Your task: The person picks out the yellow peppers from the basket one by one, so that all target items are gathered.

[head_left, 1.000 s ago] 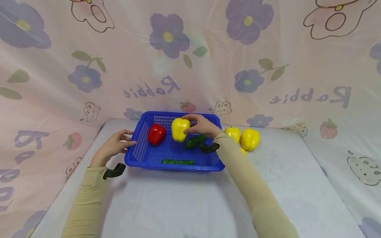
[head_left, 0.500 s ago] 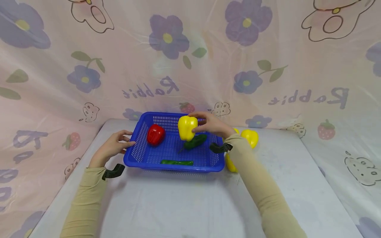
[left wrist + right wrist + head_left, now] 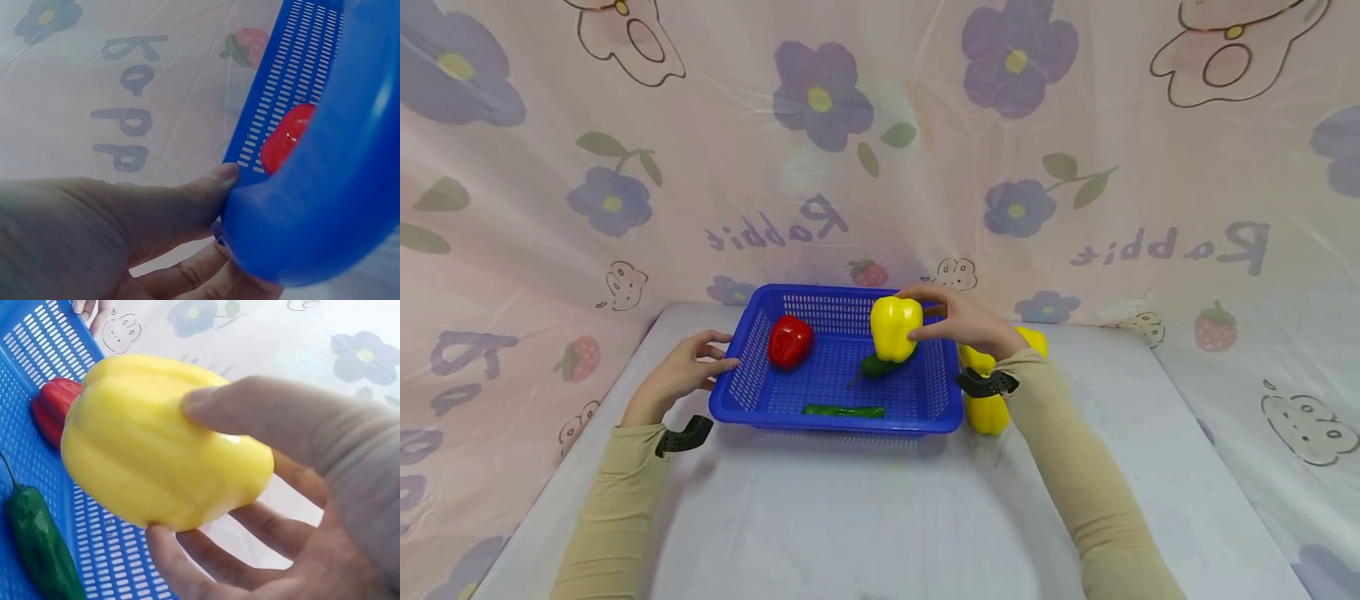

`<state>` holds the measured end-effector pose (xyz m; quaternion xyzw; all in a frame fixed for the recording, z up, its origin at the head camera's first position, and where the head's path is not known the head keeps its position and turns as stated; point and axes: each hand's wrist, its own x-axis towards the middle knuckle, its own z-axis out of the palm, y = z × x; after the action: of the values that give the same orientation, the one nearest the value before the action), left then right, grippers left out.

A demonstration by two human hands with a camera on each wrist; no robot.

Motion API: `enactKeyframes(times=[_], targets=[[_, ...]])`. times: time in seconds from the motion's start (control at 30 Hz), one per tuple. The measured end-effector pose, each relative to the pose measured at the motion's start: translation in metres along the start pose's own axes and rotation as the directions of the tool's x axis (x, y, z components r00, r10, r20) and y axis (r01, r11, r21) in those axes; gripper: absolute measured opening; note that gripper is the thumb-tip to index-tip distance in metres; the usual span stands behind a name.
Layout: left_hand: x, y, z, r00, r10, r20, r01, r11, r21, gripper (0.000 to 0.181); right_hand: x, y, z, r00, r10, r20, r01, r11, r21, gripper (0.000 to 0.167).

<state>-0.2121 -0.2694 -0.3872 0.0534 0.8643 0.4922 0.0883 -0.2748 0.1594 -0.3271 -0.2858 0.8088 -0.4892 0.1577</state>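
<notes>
My right hand grips a yellow bell pepper between thumb and fingers, above the right part of a blue plastic basket. In the right wrist view the thumb presses on one side of the yellow pepper, with the fingers on the other. My left hand pinches the basket's left rim, its thumb on top and fingers below. Inside the basket lie a red bell pepper at the left, a dark green pepper partly hidden by the yellow one, and a long green pepper near the front.
More yellow bell peppers rest on the white table just right of the basket, partly hidden by my right wrist and sleeve. A flower-printed curtain hangs behind and at the sides.
My right hand has moved right with the yellow bell pepper, from mid-basket toward its right side, covering more of the dark green pepper. The left hand stays at the basket's rim.
</notes>
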Motion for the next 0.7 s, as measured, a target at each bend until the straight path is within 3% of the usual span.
enactKeyframes(times=[0.3, 0.43, 0.7], targets=[[-0.001, 0.0, 0.0, 1.0, -0.002, -0.006, 0.002, 1.0, 0.006, 0.057, -0.02, 0.003, -0.014, 0.999, 0.028, -0.017, -0.028, 0.999, -0.019, 0.062], [0.0, -0.002, 0.0, 1.0, -0.007, -0.011, 0.007, 1.0, 0.015, 0.057, -0.032, 0.007, -0.025, 0.998, 0.054, -0.025, -0.053, 0.998, 0.03, 0.062], [0.0, -0.003, -0.002, 1.0, -0.001, 0.0, 0.001, 1.0, 0.01, 0.058, -0.058, 0.021, -0.047, 0.999, 0.006, -0.038, -0.004, 0.999, 0.044, 0.058]])
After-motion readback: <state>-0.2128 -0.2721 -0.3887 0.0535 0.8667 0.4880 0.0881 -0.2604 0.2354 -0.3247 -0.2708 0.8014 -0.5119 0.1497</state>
